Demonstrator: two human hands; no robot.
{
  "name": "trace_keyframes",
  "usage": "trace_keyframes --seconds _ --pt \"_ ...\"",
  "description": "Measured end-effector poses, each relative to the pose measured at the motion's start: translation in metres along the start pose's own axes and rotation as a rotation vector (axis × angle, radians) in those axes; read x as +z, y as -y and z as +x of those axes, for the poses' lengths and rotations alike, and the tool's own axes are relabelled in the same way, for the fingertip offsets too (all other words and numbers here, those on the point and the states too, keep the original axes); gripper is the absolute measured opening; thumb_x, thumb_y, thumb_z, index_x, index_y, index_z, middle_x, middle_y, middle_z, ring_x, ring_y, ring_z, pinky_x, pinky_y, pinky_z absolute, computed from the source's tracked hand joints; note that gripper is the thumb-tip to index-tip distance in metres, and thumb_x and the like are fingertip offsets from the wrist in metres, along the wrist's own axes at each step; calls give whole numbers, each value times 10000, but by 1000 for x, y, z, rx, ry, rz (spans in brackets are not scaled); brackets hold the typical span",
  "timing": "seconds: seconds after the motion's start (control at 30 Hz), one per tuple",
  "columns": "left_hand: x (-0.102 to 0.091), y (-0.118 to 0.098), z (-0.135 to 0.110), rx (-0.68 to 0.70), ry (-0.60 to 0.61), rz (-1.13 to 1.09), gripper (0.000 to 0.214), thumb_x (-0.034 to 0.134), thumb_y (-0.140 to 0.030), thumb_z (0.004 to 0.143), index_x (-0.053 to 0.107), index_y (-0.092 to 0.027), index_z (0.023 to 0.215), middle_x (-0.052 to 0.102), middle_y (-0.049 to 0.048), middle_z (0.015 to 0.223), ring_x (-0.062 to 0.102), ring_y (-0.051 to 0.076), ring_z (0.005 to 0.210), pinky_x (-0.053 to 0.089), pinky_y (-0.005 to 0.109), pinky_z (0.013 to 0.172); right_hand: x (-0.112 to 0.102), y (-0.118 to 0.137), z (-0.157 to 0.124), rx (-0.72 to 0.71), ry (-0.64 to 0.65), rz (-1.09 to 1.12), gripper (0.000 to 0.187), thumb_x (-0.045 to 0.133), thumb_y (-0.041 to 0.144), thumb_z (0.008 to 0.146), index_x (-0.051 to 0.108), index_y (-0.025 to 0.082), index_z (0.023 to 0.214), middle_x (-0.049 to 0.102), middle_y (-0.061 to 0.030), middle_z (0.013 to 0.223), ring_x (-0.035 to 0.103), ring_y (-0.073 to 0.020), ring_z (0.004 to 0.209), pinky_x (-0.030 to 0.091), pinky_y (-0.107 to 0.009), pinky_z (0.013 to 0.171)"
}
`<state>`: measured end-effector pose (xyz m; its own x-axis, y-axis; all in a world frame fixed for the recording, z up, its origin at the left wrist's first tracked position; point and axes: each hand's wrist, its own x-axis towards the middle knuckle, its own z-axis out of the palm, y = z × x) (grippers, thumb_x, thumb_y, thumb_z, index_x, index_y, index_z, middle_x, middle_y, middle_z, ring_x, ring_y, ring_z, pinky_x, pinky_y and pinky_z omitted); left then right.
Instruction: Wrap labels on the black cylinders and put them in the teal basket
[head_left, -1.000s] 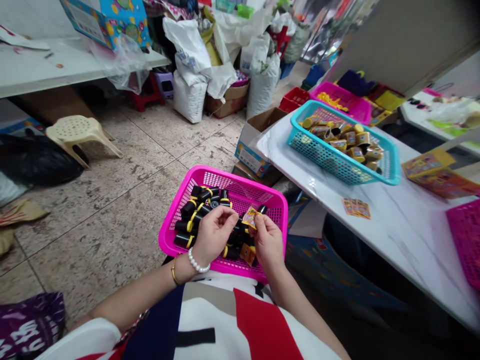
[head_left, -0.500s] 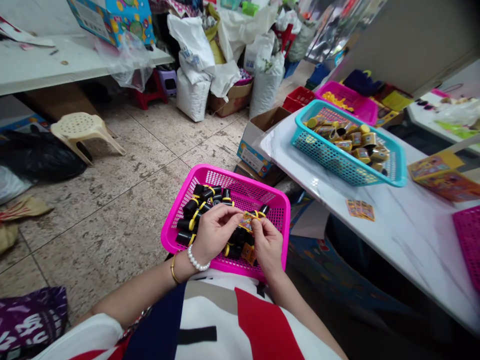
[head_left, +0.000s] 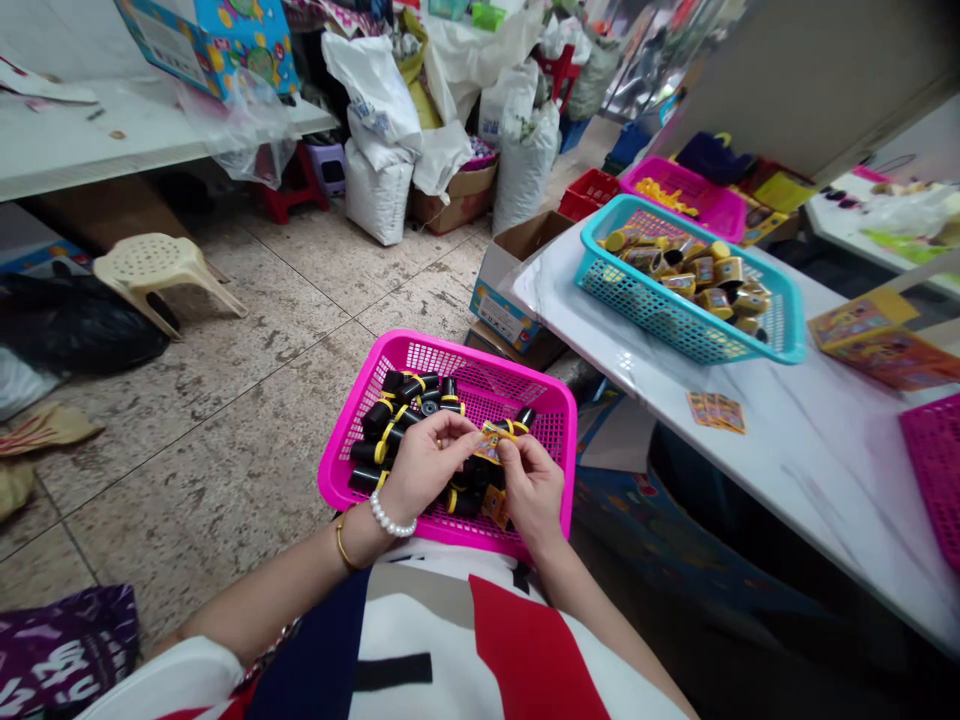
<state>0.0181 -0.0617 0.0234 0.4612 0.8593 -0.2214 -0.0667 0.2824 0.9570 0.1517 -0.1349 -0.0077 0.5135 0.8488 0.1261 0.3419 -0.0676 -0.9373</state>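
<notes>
Over a pink plastic basket (head_left: 551,395) on my lap, both hands pinch a small yellow printed sticker (head_left: 489,442). My left hand (head_left: 429,455), with a pearl bracelet at the wrist, grips its left end between thumb and finger. My right hand (head_left: 534,485) has closed on the right end. Several black cylinders with yellow rings (head_left: 367,452) lie jumbled in the basket. Another printed yellow piece (head_left: 495,505) rests among them beside my right hand. Part of the basket's contents is hidden under my hands.
To the right, a white marbled table (head_left: 645,385) bears a turquoise basket (head_left: 690,335) of labelled yellow-and-black cylinders and a few flat stickers (head_left: 716,411). An open carton (head_left: 499,285) stands by the table's corner. A cream stool (head_left: 154,262) and white sacks (head_left: 379,190) are on the floor.
The view has shifted slightly. Both hands keep hold of the sticker over the basket, with hardly any visible movement.
</notes>
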Motion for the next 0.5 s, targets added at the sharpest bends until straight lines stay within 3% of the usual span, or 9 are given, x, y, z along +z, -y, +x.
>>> trace_keyframes --seconds 0.2,0.37,0.5 --pt "-1 2 2 -129 26 -95 293 746 -344 687 580 -158 841 563 -53 623 458 42 439 299 153 387 1 2 0 -61 47 12 177 572 345 879 611 210 772 577 -18 747 538 -169 705 439 -285 656" --pt "-1 3 2 -134 23 -45 297 775 -322 660 614 -154 845 586 -46 636 469 45 465 323 161 402 3 3 -2 -79 12 16 162 572 324 881 613 213 771 580 -18 752 545 -168 706 442 -289 662" --pt "-3 2 1 -105 77 48 258 758 -361 688 684 -147 811 557 -37 587 422 47 463 285 171 397 3 5 2 -116 66 -15 224 577 312 872 595 203 678 550 3 665 522 -149 641 414 -273 622"
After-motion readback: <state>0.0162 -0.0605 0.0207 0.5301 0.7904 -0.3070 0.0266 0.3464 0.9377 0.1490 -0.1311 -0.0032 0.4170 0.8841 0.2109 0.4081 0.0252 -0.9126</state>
